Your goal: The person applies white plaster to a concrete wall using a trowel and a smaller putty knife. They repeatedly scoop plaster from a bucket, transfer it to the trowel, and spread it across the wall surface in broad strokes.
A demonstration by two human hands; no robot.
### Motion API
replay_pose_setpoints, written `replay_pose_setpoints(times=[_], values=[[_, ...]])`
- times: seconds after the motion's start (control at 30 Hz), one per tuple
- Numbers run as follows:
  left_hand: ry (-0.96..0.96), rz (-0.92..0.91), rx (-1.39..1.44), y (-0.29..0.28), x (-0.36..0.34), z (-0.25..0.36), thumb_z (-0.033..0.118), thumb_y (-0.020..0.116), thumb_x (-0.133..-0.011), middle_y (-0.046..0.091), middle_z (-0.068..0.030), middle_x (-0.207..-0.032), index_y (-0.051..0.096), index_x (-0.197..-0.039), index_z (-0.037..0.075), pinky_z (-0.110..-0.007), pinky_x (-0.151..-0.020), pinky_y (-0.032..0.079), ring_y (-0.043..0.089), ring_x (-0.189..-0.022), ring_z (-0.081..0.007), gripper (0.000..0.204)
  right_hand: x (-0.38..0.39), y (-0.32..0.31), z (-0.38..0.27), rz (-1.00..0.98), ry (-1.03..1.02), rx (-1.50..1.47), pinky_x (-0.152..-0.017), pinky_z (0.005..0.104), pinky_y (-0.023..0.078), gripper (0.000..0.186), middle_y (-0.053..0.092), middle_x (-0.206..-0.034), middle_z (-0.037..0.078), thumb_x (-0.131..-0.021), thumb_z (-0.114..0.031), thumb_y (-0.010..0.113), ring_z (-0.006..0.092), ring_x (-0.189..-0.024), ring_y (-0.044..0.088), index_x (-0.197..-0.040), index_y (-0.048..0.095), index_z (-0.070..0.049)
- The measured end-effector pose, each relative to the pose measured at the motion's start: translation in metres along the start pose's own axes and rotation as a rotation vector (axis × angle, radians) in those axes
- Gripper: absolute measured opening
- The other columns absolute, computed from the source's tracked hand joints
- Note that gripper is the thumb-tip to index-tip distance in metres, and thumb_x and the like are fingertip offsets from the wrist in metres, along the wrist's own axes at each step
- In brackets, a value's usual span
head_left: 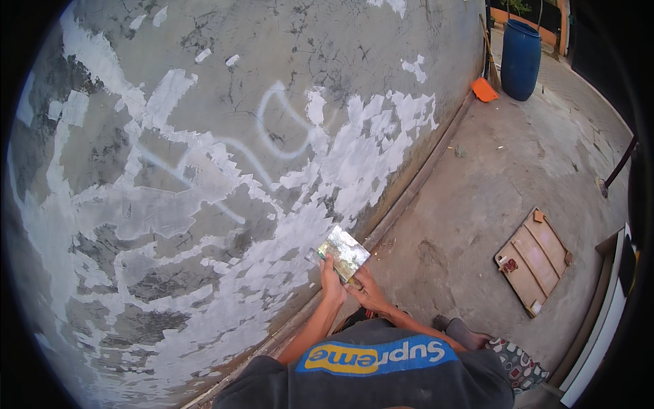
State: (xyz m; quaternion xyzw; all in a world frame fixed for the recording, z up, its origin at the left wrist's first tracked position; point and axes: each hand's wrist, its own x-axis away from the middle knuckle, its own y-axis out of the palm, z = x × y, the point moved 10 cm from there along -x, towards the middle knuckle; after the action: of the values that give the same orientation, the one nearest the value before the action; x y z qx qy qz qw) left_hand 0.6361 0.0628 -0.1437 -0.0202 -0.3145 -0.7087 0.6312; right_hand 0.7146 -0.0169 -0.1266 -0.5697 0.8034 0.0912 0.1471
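A wide plastered wall (204,170) fills the left of the view, its grey surface patched with flaking white paint and crossed by a looping pale sprayed line (272,129). Along its foot runs a narrow ledge (415,184) where the wall meets the concrete floor (477,198). Near the middle, low against the wall just above that ledge, a broad flat metal scraper blade (343,251) is pressed to the plaster, its shiny face smeared with whitish material. The left hand (332,281) is closed around the blade's lower left edge, fingers curled on it, forearm coming up from the lower edge of the view. Just beside it, the right hand (368,292) grips the tool's lower right part, fingers wrapped around what seems to be its handle, though the handle itself is mostly hidden. Below the hands lies the person's dark shirt with a blue and yellow band (378,358), and to its right a patterned cloth (519,365). Farther right on the floor, well apart from the hands, a wooden board with battens (535,261) lies flat. At the far end of the wall, toward the upper right, stand a blue barrel (521,58) and an orange dustpan (484,90) beside it.
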Motion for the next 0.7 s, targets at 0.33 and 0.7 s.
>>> replay_pose_setpoints(times=[0.33,0.7], values=[[0.088,-0.130,0.028,0.013,-0.026,0.029,0.026,0.050,-0.099,0.058,-0.0057,-0.111,0.047,-0.126,0.005,-0.029,-0.082,0.046,0.056,-0.097,-0.0146,0.035,-0.039,-0.003,0.048,0.202,0.310,-0.393,-0.086,0.0321,0.045,0.026,0.065,-0.109,0.009,-0.094,-0.016,0.058,0.0169,-0.097,0.059,-0.112,0.063,0.002],[-0.072,-0.087,-0.100,0.000,-0.069,0.065,0.028,0.065,-0.091,0.050,0.0058,-0.082,0.059,-0.096,0.013,-0.025,-0.067,0.039,0.044,-0.074,-0.0051,0.018,-0.137,0.012,0.034,0.264,0.296,-0.619,-0.080,0.0253,0.045,0.029,0.065,-0.101,0.004,-0.095,-0.021,0.060,0.0066,-0.090,0.056,-0.113,0.060,0.002]])
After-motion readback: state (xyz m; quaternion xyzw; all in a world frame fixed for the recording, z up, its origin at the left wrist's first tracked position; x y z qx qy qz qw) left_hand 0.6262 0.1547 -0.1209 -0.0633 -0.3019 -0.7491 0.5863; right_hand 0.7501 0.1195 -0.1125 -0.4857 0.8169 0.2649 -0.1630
